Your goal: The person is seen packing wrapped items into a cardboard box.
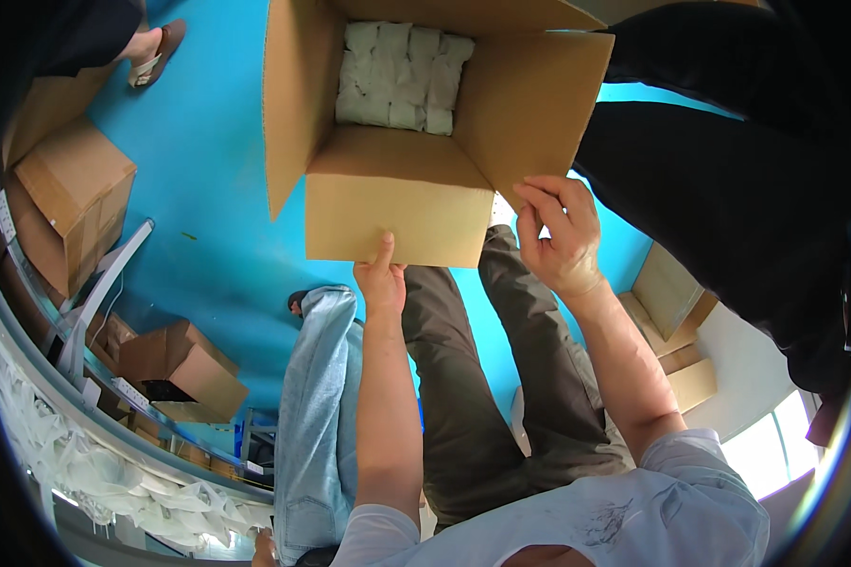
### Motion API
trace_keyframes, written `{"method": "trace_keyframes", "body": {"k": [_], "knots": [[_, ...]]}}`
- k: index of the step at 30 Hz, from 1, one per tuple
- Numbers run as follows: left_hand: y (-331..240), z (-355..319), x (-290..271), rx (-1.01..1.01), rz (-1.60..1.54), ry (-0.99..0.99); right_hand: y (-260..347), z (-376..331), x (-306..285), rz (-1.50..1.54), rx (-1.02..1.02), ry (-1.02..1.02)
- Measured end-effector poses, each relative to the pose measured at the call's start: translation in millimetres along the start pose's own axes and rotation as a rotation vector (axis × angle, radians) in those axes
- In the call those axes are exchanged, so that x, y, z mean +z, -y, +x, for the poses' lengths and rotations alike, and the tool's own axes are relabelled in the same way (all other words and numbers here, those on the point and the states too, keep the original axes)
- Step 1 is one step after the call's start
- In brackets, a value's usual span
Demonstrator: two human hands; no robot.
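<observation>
An upright cardboard box (397,219) stands in front of me with its flaps spread. Inside it, several white wrapped bundles (405,76) lie side by side in a row. My left hand (382,282) grips the near flap at its lower edge, thumb on the face toward me and fingers hidden underneath. At the lower edge of the right flap (539,104), my right hand (563,236) has its fingers bent in a pinch at the flap's corner; the exact contact is partly hidden.
A person in dark trousers (700,180) stands close on the right. Beside my left arm is a leg in light blue jeans (317,406). More cardboard boxes (80,189) sit at the left, above a curved table edge with white plastic bags (76,454). The floor (217,142) is blue.
</observation>
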State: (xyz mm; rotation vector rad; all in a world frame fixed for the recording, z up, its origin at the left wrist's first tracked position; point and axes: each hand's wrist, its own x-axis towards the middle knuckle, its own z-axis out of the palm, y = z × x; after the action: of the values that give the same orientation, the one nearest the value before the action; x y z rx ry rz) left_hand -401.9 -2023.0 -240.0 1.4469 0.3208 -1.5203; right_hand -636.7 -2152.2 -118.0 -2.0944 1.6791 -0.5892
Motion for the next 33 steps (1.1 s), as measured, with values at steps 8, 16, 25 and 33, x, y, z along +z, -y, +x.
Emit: {"method": "trace_keyframes", "body": {"k": [8,16,25,33], "knots": [[0.2,-1.2,1.7,0.003,0.037,-0.004,0.3,0.3,0.3,-0.004,0.004,-0.016],[2.9,1.7,-2.4,0.003,0.021,0.009,-1.8,-2.6,2.8,0.013,0.021,-0.020],[-0.6,0.2,-0.1,-0.005,0.017,0.026,-0.4,-0.6,2.4,0.021,0.005,-0.028],[0.9,0.3,-1.6,-0.009,0.010,0.015,-1.7,-4.4,3.4,-0.001,0.025,-0.012]]}}
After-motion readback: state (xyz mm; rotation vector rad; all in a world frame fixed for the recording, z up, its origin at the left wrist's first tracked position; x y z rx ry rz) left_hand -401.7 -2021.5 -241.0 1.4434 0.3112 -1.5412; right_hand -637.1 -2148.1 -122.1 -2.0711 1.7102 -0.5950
